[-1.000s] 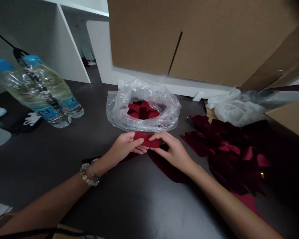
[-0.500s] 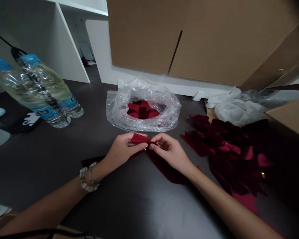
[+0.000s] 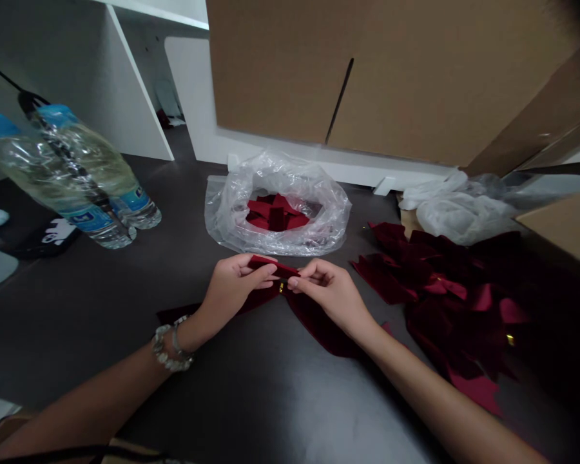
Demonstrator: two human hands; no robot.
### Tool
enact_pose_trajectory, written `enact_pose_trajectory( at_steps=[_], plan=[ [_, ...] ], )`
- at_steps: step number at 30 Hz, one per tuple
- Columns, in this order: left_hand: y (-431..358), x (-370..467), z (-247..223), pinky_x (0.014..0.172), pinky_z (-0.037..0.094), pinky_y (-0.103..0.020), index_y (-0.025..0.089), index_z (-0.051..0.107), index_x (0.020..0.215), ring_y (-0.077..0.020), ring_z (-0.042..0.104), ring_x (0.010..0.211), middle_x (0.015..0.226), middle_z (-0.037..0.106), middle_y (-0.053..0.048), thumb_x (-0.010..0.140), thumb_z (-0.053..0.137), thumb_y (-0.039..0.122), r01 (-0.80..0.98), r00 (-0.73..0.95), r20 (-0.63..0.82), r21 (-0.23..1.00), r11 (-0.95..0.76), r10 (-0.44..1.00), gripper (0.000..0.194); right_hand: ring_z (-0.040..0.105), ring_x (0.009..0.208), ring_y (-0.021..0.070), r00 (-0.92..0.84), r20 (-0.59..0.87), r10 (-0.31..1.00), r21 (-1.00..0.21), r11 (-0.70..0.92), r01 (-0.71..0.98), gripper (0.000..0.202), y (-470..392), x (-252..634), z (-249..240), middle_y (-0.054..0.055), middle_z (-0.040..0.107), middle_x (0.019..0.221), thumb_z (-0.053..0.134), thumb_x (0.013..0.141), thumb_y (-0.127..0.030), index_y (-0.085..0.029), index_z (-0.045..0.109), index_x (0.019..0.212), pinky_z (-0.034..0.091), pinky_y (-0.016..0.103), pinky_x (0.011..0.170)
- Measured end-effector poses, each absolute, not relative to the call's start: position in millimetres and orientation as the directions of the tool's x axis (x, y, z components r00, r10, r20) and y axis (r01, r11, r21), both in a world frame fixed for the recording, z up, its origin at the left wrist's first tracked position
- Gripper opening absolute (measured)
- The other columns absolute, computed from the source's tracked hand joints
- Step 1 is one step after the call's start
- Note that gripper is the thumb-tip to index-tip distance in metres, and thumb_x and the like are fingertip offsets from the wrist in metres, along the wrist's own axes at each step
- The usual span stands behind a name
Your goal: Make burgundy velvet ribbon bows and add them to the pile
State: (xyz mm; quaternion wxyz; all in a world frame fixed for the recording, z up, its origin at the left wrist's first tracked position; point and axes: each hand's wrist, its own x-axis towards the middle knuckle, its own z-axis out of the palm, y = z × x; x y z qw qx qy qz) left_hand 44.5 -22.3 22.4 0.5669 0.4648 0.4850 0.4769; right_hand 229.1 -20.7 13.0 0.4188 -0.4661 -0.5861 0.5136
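Between my two hands is a short folded strip of dark red velvet ribbon [image 3: 276,265]. My left hand [image 3: 239,283] pinches its left part between thumb and fingers. At the strip's right end, my right hand [image 3: 326,287] has thumb and fingertips closed on it. Just below the fingertips lies a longer red velvet ribbon [image 3: 319,325], its tails spreading left and right beneath my wrists, with a small gold tie [image 3: 281,287] at its middle. Behind the hands, a clear plastic bag [image 3: 328,225] stands open with red velvet pieces [image 3: 275,214] inside.
A pile of dark red velvet bows [image 3: 435,283] lies at the right, in front of crumpled clear plastic [image 3: 454,212]. Two water bottles [image 3: 91,216] and a black phone [image 3: 46,238] are at the left. Large cardboard [image 3: 290,71] rises behind the dark tabletop [image 3: 232,393].
The folded strip has turned and now slopes down to the right, stretched between both hands. My left hand has shifted slightly left and up, and the gold tie shows more fully.
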Motion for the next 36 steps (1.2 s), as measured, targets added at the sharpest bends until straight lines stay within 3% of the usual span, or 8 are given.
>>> enact_pose_trajectory(
  at_steps=[6,10,14,24,29,32,36],
  plan=[
    [-20,42,22,0.074,0.06,-0.026,0.013,0.067,0.093,-0.0182,0.072,0.08,0.08,0.075,-0.004,0.069,0.077,0.026,-0.117,0.163,-0.09,0.987,0.11,0.983,0.029,0.063,0.062,0.0129,-0.242,-0.032,0.97,-0.998,-0.018,0.057,0.024,-21,229,16,0.001,0.069,0.069,0.075,0.07,-0.035,-0.018,0.058,0.07,0.047,0.025,0.06],
    [-20,43,23,0.073,0.06,-0.026,0.013,0.068,0.087,-0.0177,0.072,0.077,0.077,0.074,-0.004,0.069,0.077,0.026,-0.109,0.121,-0.095,0.988,0.108,0.988,0.024,0.064,0.063,0.0133,-0.234,-0.02,0.972,-0.997,-0.002,0.077,0.023,-22,227,16,0.001,0.069,0.07,0.075,0.07,-0.035,-0.018,0.06,0.073,0.049,0.026,0.06],
    [-22,44,23,0.071,0.06,-0.025,0.013,0.069,0.086,-0.0161,0.072,0.073,0.075,0.074,-0.003,0.068,0.077,0.026,-0.117,0.091,-0.081,0.989,0.092,0.993,0.023,0.067,0.069,0.0136,-0.232,0.003,0.973,-1.0,-0.001,-0.017,0.022,-24,225,17,0.002,0.07,0.072,0.072,0.074,-0.036,-0.019,0.06,0.071,0.052,0.027,0.068],
    [-22,44,23,0.073,0.06,-0.027,0.013,0.069,0.09,-0.0164,0.072,0.071,0.076,0.075,-0.004,0.071,0.075,0.03,-0.13,0.073,-0.127,0.982,0.135,0.989,0.026,0.07,0.068,0.0149,-0.194,-0.05,0.98,-0.991,-0.073,-0.114,0.026,-27,220,18,0.001,0.071,0.07,0.077,0.068,-0.032,-0.02,0.055,0.07,0.055,0.028,0.068],
    [-23,44,24,0.071,0.06,-0.025,0.014,0.069,0.09,-0.0151,0.071,0.069,0.074,0.074,-0.003,0.07,0.075,0.03,-0.148,0.066,-0.139,0.978,0.148,0.988,0.027,0.07,0.068,0.014,-0.178,-0.06,0.982,-0.98,-0.092,-0.177,0.029,-28,219,20,-0.002,0.07,0.069,0.078,0.068,-0.03,-0.02,0.056,0.083,0.056,0.027,0.07],
    [-23,44,23,0.073,0.06,-0.028,0.014,0.069,0.091,-0.0162,0.072,0.069,0.074,0.074,-0.003,0.069,0.075,0.032,-0.141,0.071,-0.128,0.98,0.137,0.989,0.029,0.07,0.07,0.0148,-0.207,-0.08,0.975,-0.981,-0.114,-0.155,0.031,-27,219,20,0.0,0.07,0.072,0.077,0.069,-0.034,-0.019,0.061,0.09,0.056,0.03,0.073],
    [-23,44,22,0.073,0.06,-0.028,0.014,0.069,0.092,-0.016,0.071,0.07,0.077,0.074,-0.004,0.07,0.075,0.032,-0.139,0.064,-0.117,0.982,0.125,0.991,0.029,0.069,0.068,0.0141,-0.214,-0.083,0.973,-0.986,-0.111,-0.121,0.025,-26,220,19,0.002,0.07,0.072,0.076,0.069,-0.035,-0.018,0.065,0.083,0.056,0.029,0.071]
  ],
)
